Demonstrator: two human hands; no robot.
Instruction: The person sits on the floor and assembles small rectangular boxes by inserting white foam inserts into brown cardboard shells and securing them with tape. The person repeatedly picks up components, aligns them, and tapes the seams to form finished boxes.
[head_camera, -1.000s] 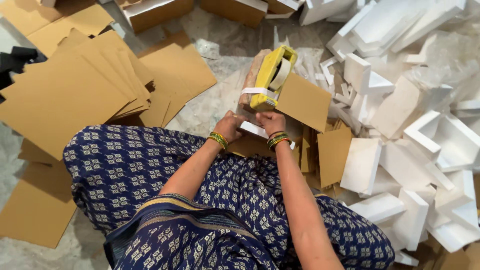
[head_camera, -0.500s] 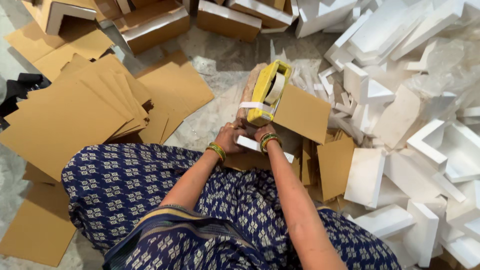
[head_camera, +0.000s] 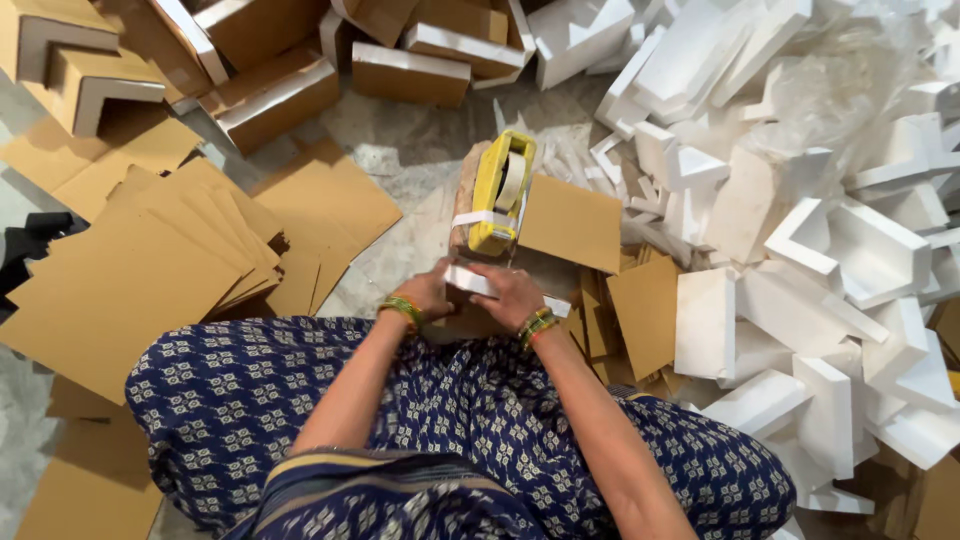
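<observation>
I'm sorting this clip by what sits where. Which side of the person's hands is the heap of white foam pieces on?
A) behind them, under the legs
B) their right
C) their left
B: the white foam pieces fill the floor to the right of the right hand, while the flat brown cardboard sheets lie beyond the left hand.

Tape dispenser (head_camera: 497, 195) sits on top of the bundle (head_camera: 470, 255) at centre, just beyond both hands: left hand (head_camera: 428, 291) & right hand (head_camera: 508, 294) side by side on the bundle's near end, above the lap. Cardboard sheets (head_camera: 140, 270) stacked on floor to the left. Foam pieces (head_camera: 830, 250) piled to the right. Finished corner blocks (head_camera: 270, 90) at far left, behind the sheets. Loose cardboard squares (head_camera: 640, 310) btwn bundle & foam.
</observation>
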